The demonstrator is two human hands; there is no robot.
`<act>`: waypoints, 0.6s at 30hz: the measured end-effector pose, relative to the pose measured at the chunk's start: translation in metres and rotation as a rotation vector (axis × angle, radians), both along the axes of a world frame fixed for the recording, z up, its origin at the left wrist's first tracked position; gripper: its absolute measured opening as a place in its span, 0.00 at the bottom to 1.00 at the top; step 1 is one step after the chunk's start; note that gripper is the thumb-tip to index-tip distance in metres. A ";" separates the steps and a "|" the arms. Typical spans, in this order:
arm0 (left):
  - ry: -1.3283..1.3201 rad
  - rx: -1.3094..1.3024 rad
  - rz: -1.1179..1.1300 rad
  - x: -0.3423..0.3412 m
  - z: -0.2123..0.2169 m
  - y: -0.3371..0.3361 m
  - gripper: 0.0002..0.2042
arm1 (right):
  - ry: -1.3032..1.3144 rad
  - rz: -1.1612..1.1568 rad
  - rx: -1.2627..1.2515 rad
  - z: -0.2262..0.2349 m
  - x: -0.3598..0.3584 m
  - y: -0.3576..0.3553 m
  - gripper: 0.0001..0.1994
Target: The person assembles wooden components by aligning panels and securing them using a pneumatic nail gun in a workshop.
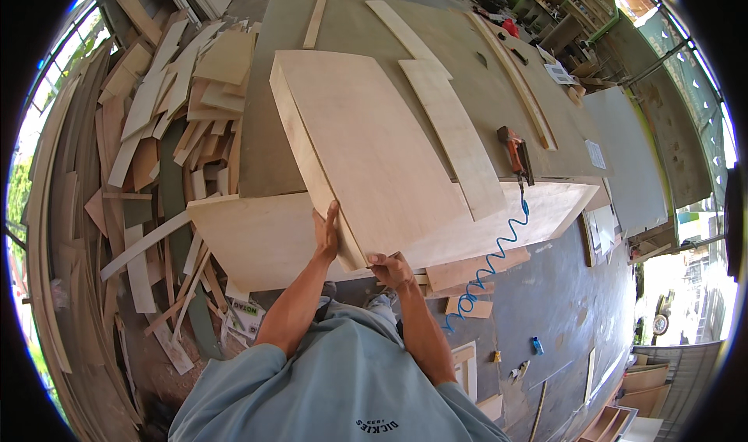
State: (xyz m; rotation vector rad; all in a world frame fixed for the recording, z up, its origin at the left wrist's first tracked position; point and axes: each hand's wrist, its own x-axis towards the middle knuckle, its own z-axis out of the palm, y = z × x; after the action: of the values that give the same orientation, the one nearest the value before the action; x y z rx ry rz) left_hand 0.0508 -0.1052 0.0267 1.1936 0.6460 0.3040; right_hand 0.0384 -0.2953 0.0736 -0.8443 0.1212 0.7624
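A thick, pale wooden panel [366,130] with a side strip along its left edge lies slanted on the worktable, its near end jutting over the table's front edge. My left hand [326,233] grips its left side near the close corner, the fingers partly hidden. At the near end, my right hand [391,270] is closed around the edge, with the fingers bent and the thumb near the corner. To the panel's right, a long plywood strip [456,138] lies close along it. An orange-and-black air nailer [514,155] rests near the table's front edge, joined to a coiled blue hose [487,266].
The brown worktable [265,130] carries more thin strips [514,79]. Beneath its front edge runs a long pale board [241,239]. Heaped offcuts [222,68] crowd the left, and a leaning strip [144,243] sticks out there. Wood pieces [467,309] lie on the floor at right.
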 end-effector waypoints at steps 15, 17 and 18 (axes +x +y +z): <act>-0.009 -0.111 0.069 0.007 -0.026 -0.005 0.47 | -0.017 0.053 0.093 -0.011 -0.004 0.002 0.22; 0.009 -0.137 0.111 0.009 -0.026 -0.009 0.47 | -0.016 0.039 0.084 -0.014 -0.004 0.002 0.22; 0.007 -0.138 0.110 0.010 -0.027 -0.009 0.47 | -0.015 0.033 0.080 -0.015 -0.004 0.002 0.22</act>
State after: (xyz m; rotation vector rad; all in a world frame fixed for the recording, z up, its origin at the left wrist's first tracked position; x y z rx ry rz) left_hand 0.0613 -0.1140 0.0002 1.0296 0.7282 0.3421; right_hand 0.0342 -0.2932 0.0585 -0.7779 0.0634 0.7865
